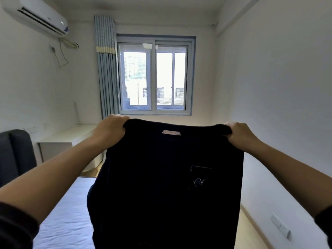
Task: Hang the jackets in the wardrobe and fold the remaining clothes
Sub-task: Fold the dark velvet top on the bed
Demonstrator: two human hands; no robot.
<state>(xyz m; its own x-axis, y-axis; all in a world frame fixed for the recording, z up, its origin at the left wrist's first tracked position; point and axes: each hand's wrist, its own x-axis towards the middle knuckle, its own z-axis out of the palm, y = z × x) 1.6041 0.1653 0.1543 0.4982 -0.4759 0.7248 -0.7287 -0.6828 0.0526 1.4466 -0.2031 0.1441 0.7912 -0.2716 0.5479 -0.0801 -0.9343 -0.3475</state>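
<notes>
A dark navy top [161, 186] hangs full length in front of me, held up at chest height. It has a pale label just below the neckline and a small chest pocket with light stitching on the right. My left hand [110, 129] grips its left shoulder, fingers curled over the top edge. My right hand [240, 135] grips the right shoulder the same way. Both arms are stretched forward. The garment's lower part runs out of the bottom of the view.
A bed with a pale blue sheet [66, 212] lies below left, with a dark headboard [14, 155] at the left edge. A white desk [66, 139] stands by the left wall. Ahead is a window [154, 76] with a curtain [106, 69]. Wooden floor [249, 232] runs along the right wall.
</notes>
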